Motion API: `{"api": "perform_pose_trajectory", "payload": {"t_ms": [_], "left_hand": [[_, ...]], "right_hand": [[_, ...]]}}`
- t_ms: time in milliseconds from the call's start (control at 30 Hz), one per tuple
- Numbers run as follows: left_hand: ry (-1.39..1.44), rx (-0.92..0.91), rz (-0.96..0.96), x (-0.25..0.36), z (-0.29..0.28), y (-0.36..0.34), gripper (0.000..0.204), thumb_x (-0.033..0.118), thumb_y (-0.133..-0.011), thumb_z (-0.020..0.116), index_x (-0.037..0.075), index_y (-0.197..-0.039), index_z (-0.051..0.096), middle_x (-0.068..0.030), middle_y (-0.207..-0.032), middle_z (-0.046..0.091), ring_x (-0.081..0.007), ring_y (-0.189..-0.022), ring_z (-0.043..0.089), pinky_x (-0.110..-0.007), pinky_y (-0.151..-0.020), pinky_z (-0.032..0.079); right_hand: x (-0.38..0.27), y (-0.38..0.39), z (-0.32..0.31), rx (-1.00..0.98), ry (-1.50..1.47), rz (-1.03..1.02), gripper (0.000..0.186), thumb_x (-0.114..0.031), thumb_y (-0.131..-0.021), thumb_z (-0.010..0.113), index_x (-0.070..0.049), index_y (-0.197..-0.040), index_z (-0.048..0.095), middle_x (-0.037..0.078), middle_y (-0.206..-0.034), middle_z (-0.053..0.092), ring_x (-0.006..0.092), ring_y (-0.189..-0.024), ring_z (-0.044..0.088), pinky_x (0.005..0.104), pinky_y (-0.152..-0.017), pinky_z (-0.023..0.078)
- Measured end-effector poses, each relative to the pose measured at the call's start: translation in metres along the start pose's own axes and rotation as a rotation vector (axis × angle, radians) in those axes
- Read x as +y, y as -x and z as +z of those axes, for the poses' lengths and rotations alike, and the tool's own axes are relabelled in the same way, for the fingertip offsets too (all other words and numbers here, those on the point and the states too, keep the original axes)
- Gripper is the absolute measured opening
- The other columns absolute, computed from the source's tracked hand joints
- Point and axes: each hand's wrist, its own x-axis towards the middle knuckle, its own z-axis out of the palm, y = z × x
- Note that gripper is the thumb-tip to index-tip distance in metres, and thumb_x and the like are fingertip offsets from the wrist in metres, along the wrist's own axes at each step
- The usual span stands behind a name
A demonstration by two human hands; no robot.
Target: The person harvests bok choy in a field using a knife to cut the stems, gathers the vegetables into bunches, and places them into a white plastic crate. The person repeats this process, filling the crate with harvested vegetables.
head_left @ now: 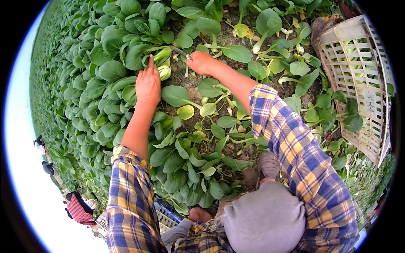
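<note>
Green, pale-stemmed leafy plant (163, 55) is seemingly steadied by the left hand (148, 84), grip unclear. Slim grey tool (180, 52) is gripped by the right hand (203, 63).

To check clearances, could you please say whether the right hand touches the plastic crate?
Apart: the head view shows bok choy and soil between the right hand and crate.
</note>
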Motion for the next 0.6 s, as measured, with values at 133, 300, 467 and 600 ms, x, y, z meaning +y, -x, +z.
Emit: {"api": "perform_pose_trajectory", "payload": {"t_ms": [133, 300, 467, 600], "left_hand": [[0.078, -0.081, -0.094, 0.0, 0.002, 0.014, 0.047, 0.006, -0.081, 0.057, -0.004, -0.126, 0.051, -0.0135, -0.149, 0.035, -0.0233, -0.109, 0.056, -0.033, -0.103, 0.039], [0.613, 0.103, -0.125, -0.012, -0.032, 0.04, 0.055, -0.002, -0.07, 0.067, -0.001, -0.123, 0.051, -0.0055, -0.151, 0.033, -0.0303, -0.121, 0.05, -0.037, -0.102, 0.042], [1.233, 0.252, -0.113, 0.007, -0.134, 0.063, 0.055, -0.008, -0.072, 0.059, 0.002, -0.126, 0.053, -0.0049, -0.139, 0.051, -0.0211, -0.115, 0.056, -0.031, -0.1, 0.042], [1.671, 0.098, -0.153, 0.032, -0.181, 0.082, 0.053, -0.009, -0.075, 0.058, 0.002, -0.127, 0.054, -0.0067, -0.135, 0.053, -0.0144, -0.116, 0.053, -0.029, -0.101, 0.039]], "right_hand": [[-0.004, 0.021, -0.003, -0.087, 0.159, 0.012, 0.035, -0.034, -0.088, 0.056, -0.003, -0.102, 0.066, 0.023, -0.103, 0.065, 0.0373, -0.096, 0.062, 0.0453, -0.086, 0.049], [0.02, 0.076, 0.012, 0.31, -0.184, -0.131, 0.032, -0.032, -0.094, 0.054, 0.0, -0.099, 0.059, 0.018, -0.101, 0.067, 0.0292, -0.074, 0.065, 0.0394, -0.072, 0.052], [0.002, 0.161, -0.016, 0.463, -0.854, -0.325, 0.034, -0.035, -0.095, 0.056, -0.002, -0.102, 0.052, 0.013, -0.105, 0.068, 0.0073, -0.046, 0.048, 0.0236, -0.045, 0.042], [-0.019, 0.214, -0.043, 0.509, -1.061, -0.486, 0.052, -0.042, -0.09, 0.063, -0.001, -0.118, 0.048, 0.012, -0.105, 0.065, 0.0033, -0.043, 0.041, 0.0185, -0.039, 0.035]]}}
